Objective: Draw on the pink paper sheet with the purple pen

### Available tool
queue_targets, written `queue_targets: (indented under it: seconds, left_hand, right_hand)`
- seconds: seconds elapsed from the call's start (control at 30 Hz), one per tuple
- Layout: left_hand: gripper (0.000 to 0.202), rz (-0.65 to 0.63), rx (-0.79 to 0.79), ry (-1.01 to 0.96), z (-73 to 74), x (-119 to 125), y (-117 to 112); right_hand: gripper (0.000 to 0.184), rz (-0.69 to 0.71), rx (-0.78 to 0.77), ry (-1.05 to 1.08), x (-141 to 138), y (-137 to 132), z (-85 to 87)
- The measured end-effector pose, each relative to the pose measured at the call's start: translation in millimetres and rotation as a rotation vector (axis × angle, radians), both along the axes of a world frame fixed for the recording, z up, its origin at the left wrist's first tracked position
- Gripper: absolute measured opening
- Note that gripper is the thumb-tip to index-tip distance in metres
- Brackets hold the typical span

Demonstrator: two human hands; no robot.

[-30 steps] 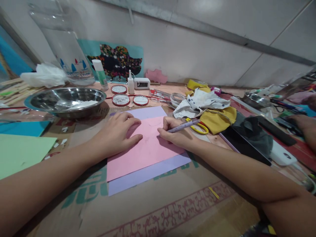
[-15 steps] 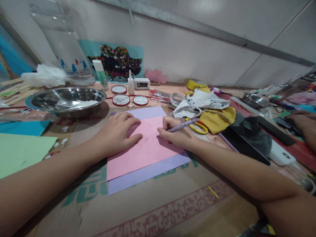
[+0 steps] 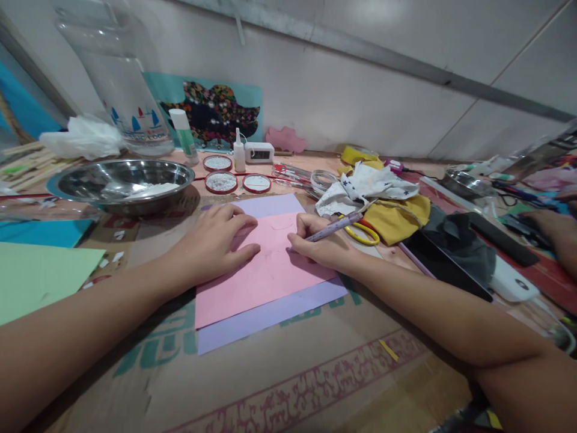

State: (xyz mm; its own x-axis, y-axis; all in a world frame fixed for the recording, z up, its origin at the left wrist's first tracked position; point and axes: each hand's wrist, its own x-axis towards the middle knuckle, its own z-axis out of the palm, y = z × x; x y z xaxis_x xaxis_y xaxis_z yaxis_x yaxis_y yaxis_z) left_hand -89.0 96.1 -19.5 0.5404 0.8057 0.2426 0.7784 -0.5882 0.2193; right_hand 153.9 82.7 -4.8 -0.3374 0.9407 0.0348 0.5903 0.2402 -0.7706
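A pink paper sheet (image 3: 261, 276) lies on a larger lilac sheet (image 3: 270, 316) on the cardboard-covered table. My left hand (image 3: 211, 243) presses flat on the pink sheet's left part, fingers stretched out. My right hand (image 3: 322, 243) grips a lilac pen (image 3: 336, 227) in a writing pinch, its tip down on the pink sheet's right side. Faint drawn lines show on the pink paper near the pen tip.
A steel bowl (image 3: 121, 183) stands at the left, with green paper (image 3: 40, 279) and blue paper (image 3: 42, 233) beside it. Red-rimmed lids of white beads (image 3: 220, 182), a glue bottle (image 3: 238, 153), yellow scissors (image 3: 360, 233), cloths (image 3: 374, 186) and a black tablet (image 3: 446, 264) crowd the back and right. Another person's hand (image 3: 556, 231) rests far right.
My hands stay almost still; the pen's rear end has tilted slightly upward. The other person's hand at the far right has shifted a little.
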Motion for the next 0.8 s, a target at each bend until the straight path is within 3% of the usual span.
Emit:
queue_targets:
  seconds: [0.13, 0.4, 0.53, 0.67, 0.8]
  left_hand:
    - [0.053, 0.000, -0.004, -0.004, 1.3, 0.1, -0.7]
    - [0.053, -0.005, -0.013, -0.009, -0.9, -0.9, 2.3]
    - [0.050, -0.008, 0.137, -0.019, 2.5, -1.4, -2.4]
    - [0.044, -0.169, 0.284, -0.042, 11.7, 5.5, -17.6]
    - [0.037, -0.311, 0.202, -0.062, 16.7, 14.7, -28.4]
  right_hand:
    - [0.028, -0.010, -0.016, -0.002, 0.1, -0.1, -0.5]
    - [0.029, 0.099, -0.013, 0.287, 4.8, -5.7, 2.3]
    - [0.032, 0.168, -0.084, 0.402, 7.3, -4.2, 0.3]
    - [0.028, 0.184, -0.176, 0.411, 1.3, -10.2, 4.9]
    - [0.032, 0.229, -0.243, 0.341, -7.2, -21.3, 20.0]
